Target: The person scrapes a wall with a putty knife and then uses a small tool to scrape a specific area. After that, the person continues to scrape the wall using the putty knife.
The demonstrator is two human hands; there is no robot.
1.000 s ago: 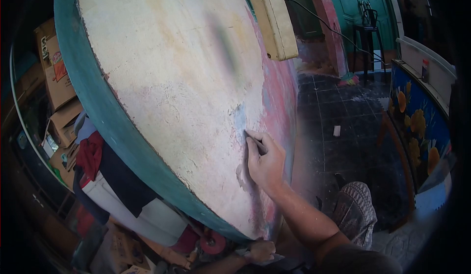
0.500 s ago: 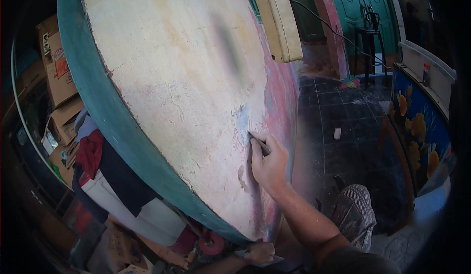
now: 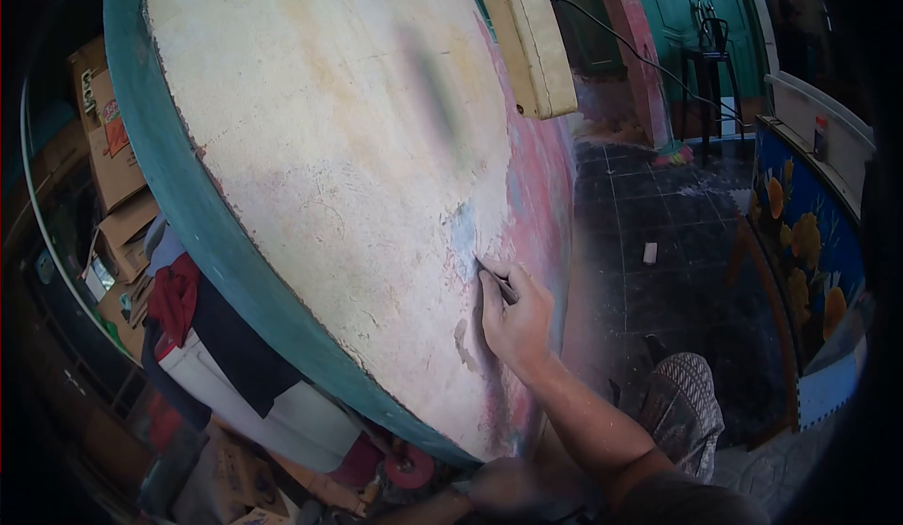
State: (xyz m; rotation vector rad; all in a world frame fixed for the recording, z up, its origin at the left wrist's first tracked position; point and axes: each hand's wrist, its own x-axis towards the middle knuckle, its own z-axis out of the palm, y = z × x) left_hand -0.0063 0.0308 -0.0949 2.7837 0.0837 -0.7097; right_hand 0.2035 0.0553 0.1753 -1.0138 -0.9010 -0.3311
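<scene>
My right hand [image 3: 519,323] is closed in a pinch around a thin dark tool [image 3: 499,281]. Its tip meets the worn cream-painted wall [image 3: 310,149] by a pale blue patch [image 3: 463,233]; the tool's exact kind is hidden by the fingers. Below, a peeled grey spot [image 3: 464,342] shows in the paint. Low at the bottom edge, my left hand [image 3: 508,485] is smeared by motion near the wall's lower tip, and its fingers cannot be made out.
A teal border [image 3: 235,243] edges the wall. Cardboard boxes [image 3: 118,163] and draped clothes [image 3: 226,337] are on the left. A cream box [image 3: 529,40] juts out above. On the dark tiled floor lies a small pale block [image 3: 650,253]; a black stool [image 3: 707,69] stands behind.
My right hand stays at nearly the same spot on the wall, its tip slightly lower. My left hand, earlier clearer with a flat grey piece, is now blurred. The view has shifted slightly.
</scene>
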